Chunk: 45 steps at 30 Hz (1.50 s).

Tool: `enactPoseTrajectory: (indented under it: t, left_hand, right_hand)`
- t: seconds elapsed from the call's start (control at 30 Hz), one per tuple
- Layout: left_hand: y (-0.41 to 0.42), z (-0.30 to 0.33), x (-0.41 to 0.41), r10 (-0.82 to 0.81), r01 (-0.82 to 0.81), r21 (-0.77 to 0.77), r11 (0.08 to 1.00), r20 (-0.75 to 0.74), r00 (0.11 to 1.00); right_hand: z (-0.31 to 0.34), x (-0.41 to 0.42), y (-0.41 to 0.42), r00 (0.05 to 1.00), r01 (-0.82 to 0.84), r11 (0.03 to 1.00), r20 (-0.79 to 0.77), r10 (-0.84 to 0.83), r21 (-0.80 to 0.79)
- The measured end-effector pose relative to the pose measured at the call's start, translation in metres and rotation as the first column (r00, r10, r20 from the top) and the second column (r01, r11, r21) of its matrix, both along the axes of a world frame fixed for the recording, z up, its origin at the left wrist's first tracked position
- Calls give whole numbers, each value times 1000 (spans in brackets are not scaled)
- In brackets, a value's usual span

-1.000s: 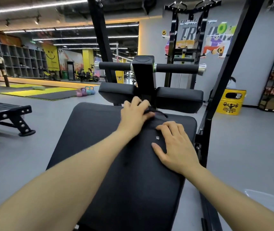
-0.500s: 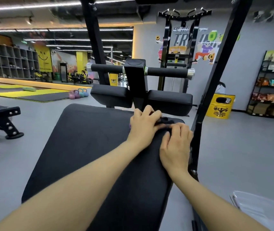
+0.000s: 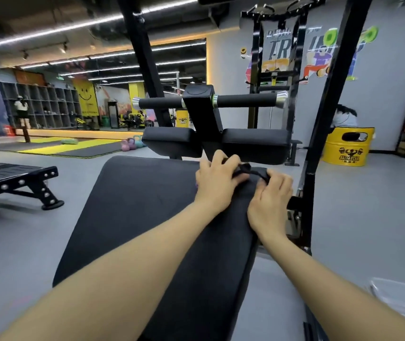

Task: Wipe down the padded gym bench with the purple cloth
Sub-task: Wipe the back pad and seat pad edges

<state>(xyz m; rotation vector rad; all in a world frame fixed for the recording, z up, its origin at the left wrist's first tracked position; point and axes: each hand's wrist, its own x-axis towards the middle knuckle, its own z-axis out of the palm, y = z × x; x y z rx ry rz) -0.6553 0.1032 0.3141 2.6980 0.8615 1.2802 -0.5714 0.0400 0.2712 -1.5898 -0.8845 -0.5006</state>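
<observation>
Two bare forearms, no sleeves, no watch or rings, left hand [image 3: 217, 182], right hand [image 3: 270, 199]

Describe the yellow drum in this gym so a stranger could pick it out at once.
Start at the grey wall with the cartoon mural on the right. Follow it down to the floor, just right of the black slanted upright beside the padded bench. There stands the yellow drum. It is the only bright yellow barrel there, with a dark oval opening and a black logo on its front.
</observation>
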Motion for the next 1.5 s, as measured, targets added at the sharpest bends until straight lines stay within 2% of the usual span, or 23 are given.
enactPoseTrajectory:
  t: [0.07, 0.2, 0.3, 0.37, 0.47, 0.57, 0.6, 0.67, 0.73, 0.8, 0.87, 0.97, 1.1, 1.17, 1.23, 1.33, 1.4, 1.5]
  left_hand:
    - [18, 7, -11, 15, -13, 28, 1000, -65, 998]
    - [54, 15, -21, 274, -266, -138, 954, 49, 960]
    - [49, 15, -10, 374, -369, -110, 923, 31, 927]
    - [36, 13, -4, 326, -321, -96, 942, 39, 945]
    - [0, 1, 13, 117, -119, 25, 993, 59, 991]
    - [-6, 6, 12, -16, 19, 59, 998, -51, 999]
    - [5, 11, 7, 8, -5, 31, 1000, -78, 997]
    - [30, 22, -6, 159, -165, -78, 983, -75, 984]
    - [44, 23, -13, 319, -320, -196, 927, -40, 947]
    - [45, 19, -8, 408, -407, -184, 895, -37, 912]
    - [38, 19, 0, 431, -431, -162, 888, -37, 902]
    - [14, 19, 16, 364, -366, -111, 924, -45, 930]
    - [-25, 11, 32, 63, -66, -35, 997, -74, 995]
    - [-15, 14, 21, 22, -25, -34, 999, -88, 996]
    - [3, 17, 10, 172, -177, -84, 981, -59, 983]
    - [6, 13, 12, 433, -425, -221, 878, -17, 901]
    - [-3, 13, 24, 490, -486, -231, 843, -41, 871]
    - [-22, 15, 37, 466, -466, -179, 866, -49, 884]
  right_hand:
    - [-2, -1, 0, 1000, -12, 1000, 8, 12, 9]
    - [-3, -3, 2, 1000, -26, 999, 4, 26, 25]
    - [-4, -1, 4, 1000, -13, 999, 21, 11, 53]
    - [-6, 0, 5, 1000, -8, 998, 25, 7, 58]
    - [-7, 2, 5, 1000, -24, 996, 13, 23, 84]
    - [-6, 3, 4, 999, -42, 995, 3, 42, 93]
    - [-6, 4, 4, 999, -42, 995, 5, 42, 85]
    - [-6, 3, 4, 999, -49, 995, -9, 50, 87]
    - [-7, 2, 4, 996, -83, 990, -30, 87, 112]
    - [-7, 2, 4, 993, -104, 985, -41, 111, 137]
    - [-9, 3, 4, 992, -104, 984, -49, 112, 145]
    - [-11, 8, 3, 991, -128, 979, -22, 133, 159]
    - [-10, 19, -3, 971, -226, 958, -33, 235, 175]
    - [-10, 23, -9, 948, -309, 936, -24, 317, 166]
    - [-10, 28, -15, 922, -376, 918, -41, 384, 128]
    - [-8, 35, -20, 878, -457, 884, -112, 466, 100]
    - [-6, 41, -22, 848, -497, 860, -149, 509, 113]
    - [-3, 51, -25, 792, -567, 815, -193, 579, 118]
